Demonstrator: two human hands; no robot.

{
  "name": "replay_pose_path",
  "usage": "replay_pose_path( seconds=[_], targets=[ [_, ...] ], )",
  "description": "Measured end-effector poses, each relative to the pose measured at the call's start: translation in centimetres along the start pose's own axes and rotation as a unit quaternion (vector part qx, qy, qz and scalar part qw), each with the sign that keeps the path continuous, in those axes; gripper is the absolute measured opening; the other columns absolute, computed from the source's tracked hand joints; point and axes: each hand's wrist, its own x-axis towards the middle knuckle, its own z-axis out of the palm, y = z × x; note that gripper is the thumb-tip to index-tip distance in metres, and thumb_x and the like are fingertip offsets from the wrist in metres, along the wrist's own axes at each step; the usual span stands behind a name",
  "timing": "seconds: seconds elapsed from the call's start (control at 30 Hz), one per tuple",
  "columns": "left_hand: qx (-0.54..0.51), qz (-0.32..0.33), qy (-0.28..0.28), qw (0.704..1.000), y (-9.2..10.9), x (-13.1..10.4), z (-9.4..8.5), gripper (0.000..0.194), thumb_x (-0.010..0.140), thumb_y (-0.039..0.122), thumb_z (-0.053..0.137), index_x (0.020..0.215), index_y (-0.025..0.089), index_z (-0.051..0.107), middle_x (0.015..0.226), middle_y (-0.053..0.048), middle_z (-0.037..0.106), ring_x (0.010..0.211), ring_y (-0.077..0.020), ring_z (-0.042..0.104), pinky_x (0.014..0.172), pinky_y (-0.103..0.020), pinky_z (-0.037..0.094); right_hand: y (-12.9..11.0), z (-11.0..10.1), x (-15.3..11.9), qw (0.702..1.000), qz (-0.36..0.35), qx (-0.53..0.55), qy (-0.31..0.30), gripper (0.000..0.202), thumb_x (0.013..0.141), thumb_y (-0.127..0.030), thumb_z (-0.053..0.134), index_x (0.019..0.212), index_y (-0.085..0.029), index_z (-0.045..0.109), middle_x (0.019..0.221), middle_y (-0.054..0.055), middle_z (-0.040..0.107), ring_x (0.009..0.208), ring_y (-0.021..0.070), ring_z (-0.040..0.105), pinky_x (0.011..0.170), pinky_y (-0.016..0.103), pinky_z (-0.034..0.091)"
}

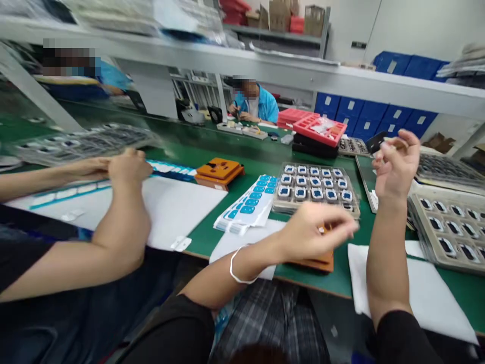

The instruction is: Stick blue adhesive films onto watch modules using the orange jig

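My left hand (316, 230), with a white band at the wrist, hovers over an orange fixture (320, 263) that it partly covers. Its thumb and fingers come together at the tips, and motion blur hides whatever may be between them. Raised at the right, my right hand (397, 164) pinches a small flat black piece (376, 143) at its fingertips. Beyond my left hand lies a clear tray (278, 206) with rows of white-rimmed parts with blue faces. Sheets of blue stickers (248, 202) are stacked left of that tray.
At the left, a co-worker's hands (129, 169) work over a white sheet (182, 202), near another orange fixture (220, 172). More part trays (420, 222) stand at the right. Red trays (320, 130) sit at the back. A shelf beam (288, 71) crosses above the green table.
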Motion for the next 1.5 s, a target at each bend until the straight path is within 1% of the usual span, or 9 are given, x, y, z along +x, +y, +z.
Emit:
replay_pose_path(
  seconds=[0.07, 0.13, 0.3, 0.4, 0.63, 0.9, 1.17, 1.33, 1.5],
  targets=[
    [-0.093, -0.032, 0.152, 0.983, -0.9, 3.3, -2.9, 0.019, 0.088, 0.031, 0.063, 0.076, 0.016, 0.064, 0.07, 0.0, 0.067, 0.06, -0.0083, 0.058, 0.059, -0.02, 0.047, 0.2, 0.7, -1.1, 0.999, 0.034, -0.01, -0.024, 0.059, 0.05, -0.018, 0.079, 0.102, -0.027, 0.052, 0.093, -0.004, 0.054, 0.069, 0.0085, 0.052, 0.053, 0.019, 0.044],
    [-0.203, -0.064, 0.214, 0.954, -2.1, 6.1, -5.2, 0.023, 0.078, 0.037, 0.074, 0.081, 0.017, 0.062, 0.074, 0.003, 0.064, 0.062, -0.0063, 0.056, 0.058, -0.018, 0.045, 0.0, 1.2, -1.9, 0.997, 0.066, -0.005, -0.04, 0.063, 0.049, -0.015, 0.08, 0.104, -0.028, 0.051, 0.096, -0.004, 0.056, 0.075, 0.0093, 0.055, 0.06, 0.02, 0.049],
    [-0.292, -0.161, 0.113, 0.936, -3.8, 7.4, -7.1, 0.045, 0.062, 0.046, 0.087, 0.087, 0.016, 0.066, 0.086, 0.0, 0.067, 0.076, -0.0092, 0.061, 0.069, -0.02, 0.05, -1.1, 2.2, -3.6, 0.987, 0.112, -0.012, -0.113, 0.062, 0.06, -0.02, 0.081, 0.111, -0.031, 0.048, 0.103, -0.002, 0.056, 0.075, 0.009, 0.056, 0.071, 0.023, 0.052],
    [-0.317, -0.147, 0.045, 0.936, -3.2, 6.2, -7.2, 0.04, 0.06, 0.041, 0.09, 0.081, 0.014, 0.069, 0.077, 0.001, 0.066, 0.071, -0.0075, 0.06, 0.068, -0.018, 0.05, -1.4, 2.9, -4.8, 0.982, 0.104, -0.028, -0.153, 0.057, 0.067, -0.021, 0.079, 0.114, -0.031, 0.048, 0.106, -0.001, 0.055, 0.076, 0.01, 0.057, 0.071, 0.025, 0.051],
    [-0.326, -0.185, -0.003, 0.927, -2.6, 5.8, -8.2, 0.021, 0.065, 0.014, 0.085, 0.081, 0.012, 0.072, 0.069, 0.0, 0.072, 0.061, -0.0079, 0.065, 0.058, -0.016, 0.052, -2.1, 3.9, -6.9, 0.971, 0.073, -0.048, -0.224, 0.027, 0.08, -0.022, 0.073, 0.101, -0.029, 0.059, 0.099, 0.0, 0.058, 0.076, 0.0115, 0.056, 0.065, 0.024, 0.049],
    [-0.33, -0.15, 0.034, 0.931, -2.3, 5.4, -8.2, 0.015, 0.064, 0.006, 0.084, 0.071, 0.012, 0.072, 0.064, 0.001, 0.072, 0.056, -0.0065, 0.065, 0.055, -0.012, 0.053, -2.9, 3.9, -6.6, 0.951, 0.103, 0.054, -0.286, 0.033, 0.071, -0.05, 0.081, 0.089, -0.027, 0.065, 0.082, 0.0, 0.06, 0.059, 0.0117, 0.053, 0.057, 0.027, 0.051],
    [-0.315, -0.132, 0.025, 0.94, -1.0, 4.7, -8.2, 0.014, 0.064, 0.006, 0.084, 0.07, 0.013, 0.073, 0.066, 0.001, 0.072, 0.059, -0.0078, 0.066, 0.058, -0.014, 0.057, -2.3, 3.6, -6.4, 0.913, 0.197, 0.093, -0.345, 0.015, 0.071, -0.031, 0.085, 0.079, -0.024, 0.074, 0.074, -0.001, 0.066, 0.067, 0.0112, 0.061, 0.063, 0.024, 0.053],
    [-0.31, -0.125, 0.001, 0.942, -1.1, 4.7, -8.2, 0.014, 0.064, 0.004, 0.083, 0.07, 0.012, 0.073, 0.067, 0.0, 0.071, 0.061, -0.0085, 0.066, 0.059, -0.014, 0.056, -2.2, 3.2, -6.1, 0.884, 0.234, 0.103, -0.392, 0.015, 0.073, -0.035, 0.084, 0.08, -0.024, 0.077, 0.075, 0.001, 0.069, 0.069, 0.0136, 0.064, 0.065, 0.027, 0.055],
    [-0.276, -0.123, -0.008, 0.953, -1.3, 4.5, -8.3, 0.012, 0.066, 0.006, 0.082, 0.07, 0.013, 0.074, 0.066, 0.001, 0.07, 0.06, -0.0071, 0.064, 0.057, -0.013, 0.053, -2.1, 3.1, -5.9, 0.893, 0.226, 0.062, -0.383, 0.015, 0.07, -0.031, 0.087, 0.076, -0.022, 0.077, 0.073, 0.0, 0.069, 0.069, 0.0126, 0.065, 0.065, 0.025, 0.056]
  ],
)
